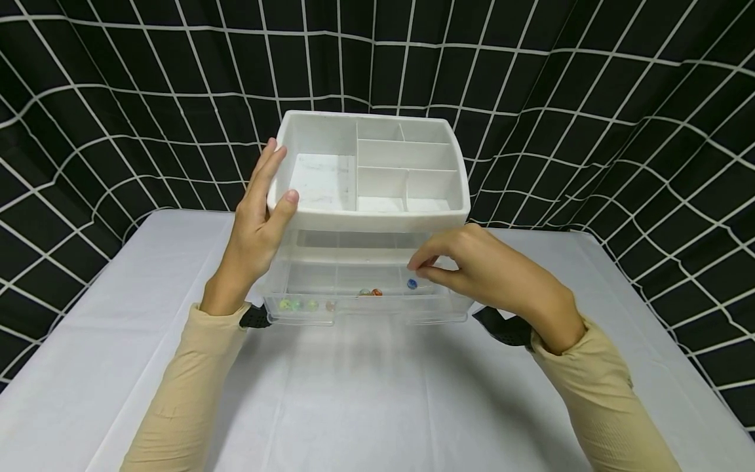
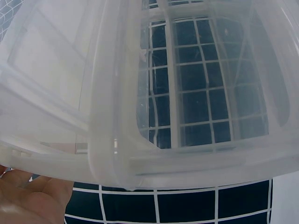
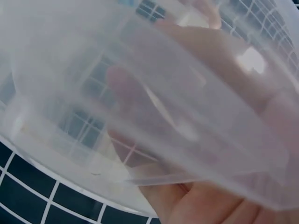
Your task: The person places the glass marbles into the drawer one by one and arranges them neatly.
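A white desktop organizer with a divided top tray stands in the middle. My left hand rests against its left side, with fingers extended and the thumb over the front rim. Below the tray, a clear drawer is pulled out. My right hand reaches over the drawer's right section, thumb and index fingertips close together. Just below them is a blue marble, apparently apart from the fingers. A red-orange marble and a pale marble lie in the middle section; several greenish marbles lie at left.
White cloth covers the table. Black fabric with a white grid surrounds the back and sides. A dark strap is at the right wrist, and another strap at the left, both close to the drawer's sides.
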### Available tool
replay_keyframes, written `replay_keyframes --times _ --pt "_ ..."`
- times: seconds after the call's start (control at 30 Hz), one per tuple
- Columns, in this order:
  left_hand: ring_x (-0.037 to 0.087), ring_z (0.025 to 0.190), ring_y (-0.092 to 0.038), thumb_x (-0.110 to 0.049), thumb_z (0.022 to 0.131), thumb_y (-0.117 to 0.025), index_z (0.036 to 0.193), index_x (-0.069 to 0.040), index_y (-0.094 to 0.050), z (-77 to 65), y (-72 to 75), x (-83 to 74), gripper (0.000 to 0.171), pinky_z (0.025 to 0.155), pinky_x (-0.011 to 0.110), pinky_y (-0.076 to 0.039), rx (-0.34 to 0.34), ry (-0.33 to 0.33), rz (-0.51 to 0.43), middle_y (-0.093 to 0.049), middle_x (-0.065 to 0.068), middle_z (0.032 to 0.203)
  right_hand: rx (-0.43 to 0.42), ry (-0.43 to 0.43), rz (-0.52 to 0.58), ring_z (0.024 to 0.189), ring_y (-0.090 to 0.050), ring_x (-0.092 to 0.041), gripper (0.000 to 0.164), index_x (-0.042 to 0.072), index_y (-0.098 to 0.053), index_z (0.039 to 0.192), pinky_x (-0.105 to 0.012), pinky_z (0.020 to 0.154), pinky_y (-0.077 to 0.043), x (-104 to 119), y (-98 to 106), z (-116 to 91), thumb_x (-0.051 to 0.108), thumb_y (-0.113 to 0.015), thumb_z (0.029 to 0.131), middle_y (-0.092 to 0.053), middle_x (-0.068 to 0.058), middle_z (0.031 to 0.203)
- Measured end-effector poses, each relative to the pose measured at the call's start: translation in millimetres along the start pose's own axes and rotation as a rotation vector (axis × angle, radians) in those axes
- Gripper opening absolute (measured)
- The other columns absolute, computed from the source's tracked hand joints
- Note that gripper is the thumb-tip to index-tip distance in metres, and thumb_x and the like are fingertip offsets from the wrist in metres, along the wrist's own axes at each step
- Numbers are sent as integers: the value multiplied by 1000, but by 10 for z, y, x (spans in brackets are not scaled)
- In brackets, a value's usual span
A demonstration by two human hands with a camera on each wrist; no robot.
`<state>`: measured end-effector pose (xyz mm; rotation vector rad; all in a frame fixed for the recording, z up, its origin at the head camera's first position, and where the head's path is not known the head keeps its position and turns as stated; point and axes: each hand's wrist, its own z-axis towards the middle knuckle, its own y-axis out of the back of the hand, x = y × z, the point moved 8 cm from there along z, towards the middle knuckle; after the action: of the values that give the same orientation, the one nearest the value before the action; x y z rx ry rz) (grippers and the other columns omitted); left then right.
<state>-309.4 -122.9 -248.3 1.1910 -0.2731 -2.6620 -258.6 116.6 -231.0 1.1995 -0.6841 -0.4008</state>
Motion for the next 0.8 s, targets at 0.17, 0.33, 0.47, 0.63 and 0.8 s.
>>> replay_keyframes --times 0.17,0.33,0.47,0.63,0.8 --pt "8 153 -17 -10 100 -49 154 -6 -33 1 -2 -8 57 124 41 -23 1 -1 -1 -19 -3 166 17 -17 -3 85 -68 -7 14 11 -77 98 -28 76 -57 -7 -9 9 3 -73 87 -76 5 92" --pt "8 153 -17 -10 100 -50 154 -6 -33 2 -3 -13 57 124 41 -23 1 -5 3 -19 -2 166 -11 -19 17 88 -69 -7 14 11 -77 101 -28 77 -57 -5 12 -13 6 -72 88 -76 3 96" --pt "8 153 -17 -10 100 -49 155 -7 -33 -5 3 -3 57 124 41 -23 1 0 14 -19 -3 166 -56 -33 25 91 -70 -7 14 12 -76 104 -28 76 -57 8 40 -56 10 -72 90 -76 4 98" --pt "7 153 -17 -10 101 -49 155 -8 -33 -8 1 -4 56 124 40 -22 -1 -5 21 -19 -4 166 -134 17 46 94 -70 -5 14 13 -75 105 -27 77 -57 99 80 -168 12 -71 91 -76 6 101" --pt "7 153 -17 -10 101 -49 154 -8 -33 -9 -4 -3 56 124 39 -22 -4 -4 12 -20 -4 166 -239 116 43 90 -68 -5 18 12 -76 104 -17 73 -52 219 113 -280 5 -72 88 -75 6 99"
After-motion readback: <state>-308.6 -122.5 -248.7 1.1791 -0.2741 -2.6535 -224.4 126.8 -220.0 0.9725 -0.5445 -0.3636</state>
